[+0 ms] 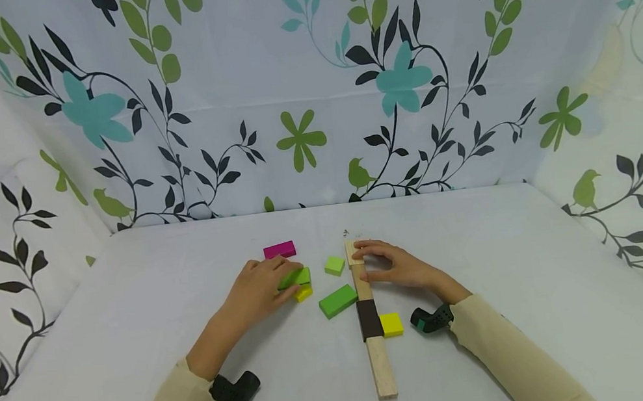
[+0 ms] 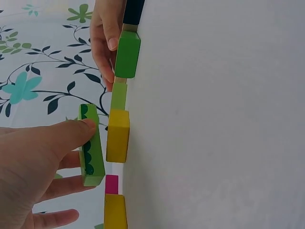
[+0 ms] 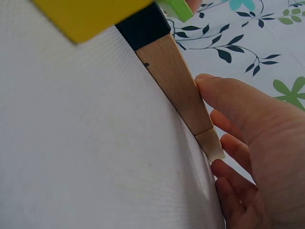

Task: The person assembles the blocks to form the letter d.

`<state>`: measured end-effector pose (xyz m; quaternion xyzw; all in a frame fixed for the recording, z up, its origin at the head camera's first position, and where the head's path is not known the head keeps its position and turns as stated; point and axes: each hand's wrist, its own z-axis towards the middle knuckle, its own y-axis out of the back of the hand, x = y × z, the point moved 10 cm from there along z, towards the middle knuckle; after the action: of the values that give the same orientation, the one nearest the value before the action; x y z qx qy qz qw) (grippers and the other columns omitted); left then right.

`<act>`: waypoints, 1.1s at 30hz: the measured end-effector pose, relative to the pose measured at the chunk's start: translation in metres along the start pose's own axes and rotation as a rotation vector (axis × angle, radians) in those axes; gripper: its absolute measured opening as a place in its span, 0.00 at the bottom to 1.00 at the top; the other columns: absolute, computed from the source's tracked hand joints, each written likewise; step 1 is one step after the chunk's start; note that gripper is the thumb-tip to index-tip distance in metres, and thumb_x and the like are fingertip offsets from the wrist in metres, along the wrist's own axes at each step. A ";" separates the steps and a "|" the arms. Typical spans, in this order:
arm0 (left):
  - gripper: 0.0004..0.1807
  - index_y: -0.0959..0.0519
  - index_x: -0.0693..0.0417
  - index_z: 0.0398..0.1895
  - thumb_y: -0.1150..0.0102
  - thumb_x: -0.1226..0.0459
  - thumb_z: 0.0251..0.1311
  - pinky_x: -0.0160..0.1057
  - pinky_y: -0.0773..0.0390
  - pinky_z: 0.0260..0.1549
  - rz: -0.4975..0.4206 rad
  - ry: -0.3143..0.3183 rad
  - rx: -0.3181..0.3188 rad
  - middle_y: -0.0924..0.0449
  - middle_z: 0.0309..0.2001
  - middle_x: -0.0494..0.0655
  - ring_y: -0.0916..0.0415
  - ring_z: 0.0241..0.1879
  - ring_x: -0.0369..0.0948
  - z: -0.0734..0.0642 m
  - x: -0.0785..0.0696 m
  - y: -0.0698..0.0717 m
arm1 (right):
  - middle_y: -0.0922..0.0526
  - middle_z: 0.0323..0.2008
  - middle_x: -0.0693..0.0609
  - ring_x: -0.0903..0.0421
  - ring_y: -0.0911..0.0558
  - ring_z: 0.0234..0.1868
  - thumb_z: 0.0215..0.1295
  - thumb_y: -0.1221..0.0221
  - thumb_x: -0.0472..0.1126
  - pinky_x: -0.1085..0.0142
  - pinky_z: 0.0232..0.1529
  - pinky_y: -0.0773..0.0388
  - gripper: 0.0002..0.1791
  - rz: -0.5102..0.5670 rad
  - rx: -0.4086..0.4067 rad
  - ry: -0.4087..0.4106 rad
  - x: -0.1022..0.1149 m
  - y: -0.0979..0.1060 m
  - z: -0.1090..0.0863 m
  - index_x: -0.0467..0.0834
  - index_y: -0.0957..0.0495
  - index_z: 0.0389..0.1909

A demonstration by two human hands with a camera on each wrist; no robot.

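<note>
Pinching green blk (image 2: 96, 155) in your L hand (image 1: 262, 290); your R hand (image 1: 398, 268) touches row (image 1: 370, 321), fingers loosely spread. Row laid end-to-end; lime blk (image 1: 335, 265), magenta blk (image 1: 279, 250) apart, seemingly unused.

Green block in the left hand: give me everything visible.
The green rectangular block with a dark-green scalloped strip looks like painted wood. The person's left hand pinches it, thumb across the strip, long axis roughly level. In the head view it appears over a yellow rectangular block; whether they touch is unclear.
</note>
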<state>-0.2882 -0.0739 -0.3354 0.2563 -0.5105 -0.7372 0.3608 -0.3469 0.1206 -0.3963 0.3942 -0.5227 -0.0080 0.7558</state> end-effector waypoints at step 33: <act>0.16 0.16 0.52 0.43 0.31 0.53 0.54 0.42 0.23 0.39 0.015 -0.081 -0.041 0.18 0.37 0.43 0.21 0.38 0.41 -0.015 -0.026 0.007 | 0.37 0.71 0.45 0.45 0.44 0.74 0.62 0.35 0.40 0.45 0.71 0.49 0.25 -0.014 0.002 0.002 -0.001 0.000 0.001 0.42 0.25 0.60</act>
<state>-0.2595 -0.0634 -0.3337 0.2151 -0.5113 -0.7545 0.3508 -0.3481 0.1212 -0.3971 0.3987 -0.5192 -0.0125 0.7559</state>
